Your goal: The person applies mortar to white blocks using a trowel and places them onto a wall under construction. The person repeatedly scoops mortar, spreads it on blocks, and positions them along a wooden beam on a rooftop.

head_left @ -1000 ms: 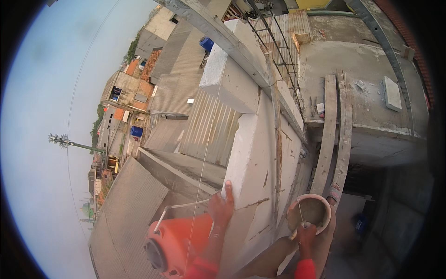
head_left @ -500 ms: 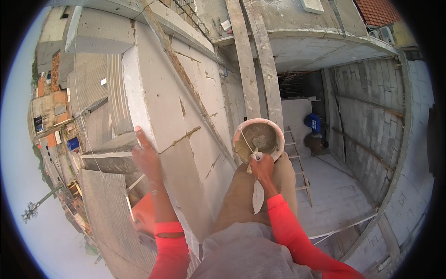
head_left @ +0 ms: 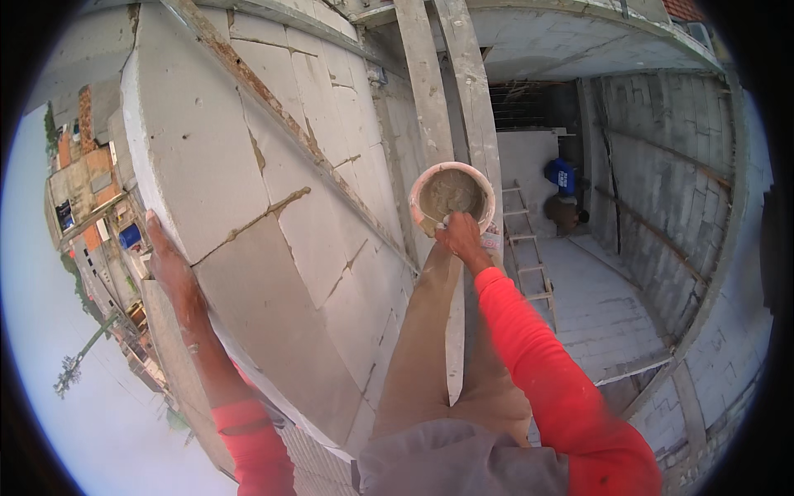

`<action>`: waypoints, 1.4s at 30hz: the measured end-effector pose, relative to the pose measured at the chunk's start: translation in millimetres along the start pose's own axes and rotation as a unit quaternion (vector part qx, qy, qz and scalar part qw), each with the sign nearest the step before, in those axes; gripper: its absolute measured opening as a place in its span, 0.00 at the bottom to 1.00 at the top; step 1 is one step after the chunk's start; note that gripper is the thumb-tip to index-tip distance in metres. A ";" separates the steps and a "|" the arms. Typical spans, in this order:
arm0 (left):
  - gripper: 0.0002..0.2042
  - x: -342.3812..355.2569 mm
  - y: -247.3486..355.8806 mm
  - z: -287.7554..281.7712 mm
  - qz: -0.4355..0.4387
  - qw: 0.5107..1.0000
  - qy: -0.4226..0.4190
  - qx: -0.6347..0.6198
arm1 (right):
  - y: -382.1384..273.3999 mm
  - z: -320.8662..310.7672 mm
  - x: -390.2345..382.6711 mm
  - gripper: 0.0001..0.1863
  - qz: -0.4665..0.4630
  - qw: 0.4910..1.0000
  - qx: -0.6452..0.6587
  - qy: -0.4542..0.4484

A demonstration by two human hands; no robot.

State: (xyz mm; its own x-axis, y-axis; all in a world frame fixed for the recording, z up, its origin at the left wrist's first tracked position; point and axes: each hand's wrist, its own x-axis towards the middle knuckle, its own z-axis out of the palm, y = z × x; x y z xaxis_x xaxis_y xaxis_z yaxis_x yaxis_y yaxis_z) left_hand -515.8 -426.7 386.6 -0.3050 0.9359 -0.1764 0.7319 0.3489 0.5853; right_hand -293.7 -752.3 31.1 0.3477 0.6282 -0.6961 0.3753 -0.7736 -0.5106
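Observation:
My right hand [head_left: 465, 238] is closed at the near rim of a round, pale pink bucket [head_left: 416, 186]. It grips what looks like a trowel, mostly hidden by the fingers. Wet grey mortar [head_left: 455, 194] lies inside the bucket, which stands on the planks in front of my legs. At the far left, my left hand [head_left: 172, 269] rests with fingers stretched along the white outer edge of a pale block wall [head_left: 248, 273]. Mortar seams run between the blocks, and one rough seam starts near that hand.
Two wooden planks [head_left: 428, 99] span ahead past the bucket. A wooden batten [head_left: 269, 99] slants across the wall. On the right is a deep drop, with a ladder [head_left: 529, 256] and a person in blue [head_left: 562, 178] below. Rooftops [head_left: 99, 182] lie far beneath the wall's left side.
My left hand has shifted left relative to my body, still along the wall's edge. The view has moved toward the wall, which fills more of it. My right hand stays at the bucket.

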 end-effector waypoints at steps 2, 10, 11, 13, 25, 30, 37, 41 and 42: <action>0.49 -1.8 -4.8 -1.8 0.034 0.999 -0.016 0.000 | 20.3 13.9 20.6 0.16 -0.006 1.000 -0.023 0.000; 0.41 2.4 -11.9 -6.1 0.089 0.992 0.017 0.091 | 89.4 44.9 107.1 0.22 -0.122 0.983 -0.114 -0.078; 0.42 1.7 -14.4 -7.5 0.126 0.986 0.007 0.109 | 85.4 42.4 122.1 0.22 -0.174 0.971 -0.141 -0.077; 0.50 8.4 -17.4 -5.3 0.120 0.989 0.013 0.086 | 68.6 34.6 156.0 0.21 -0.171 0.965 -0.160 -0.121; 0.41 -0.6 -16.2 0.5 0.118 0.989 0.069 0.064 | 72.9 27.4 155.3 0.20 -0.167 0.971 -0.163 -0.047; 0.33 -75.4 -7.4 -2.0 0.352 0.912 0.183 0.105 | 114.4 -12.4 186.3 0.20 -0.080 0.964 -0.150 0.203; 0.27 -172.6 -187.9 223.9 0.037 0.896 -0.423 -0.129 | 225.4 38.0 137.0 0.24 0.012 0.992 -0.123 -0.012; 0.47 -135.6 -328.3 413.8 -0.065 0.887 -0.444 0.113 | 222.8 80.8 141.6 0.29 0.090 0.995 0.032 -0.015; 0.50 -122.5 -355.3 446.9 -0.084 0.870 -0.456 0.168 | 217.3 86.1 145.4 0.29 0.084 0.996 0.032 -0.016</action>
State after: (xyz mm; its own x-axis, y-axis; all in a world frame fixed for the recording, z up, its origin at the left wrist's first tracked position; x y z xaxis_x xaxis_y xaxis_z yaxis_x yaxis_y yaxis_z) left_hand -466.2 -643.2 -153.4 0.0733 0.4680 -0.8807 0.9069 0.3361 0.2541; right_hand -235.6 -836.3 -224.6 0.3727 0.4875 -0.7896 0.2583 -0.8717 -0.4164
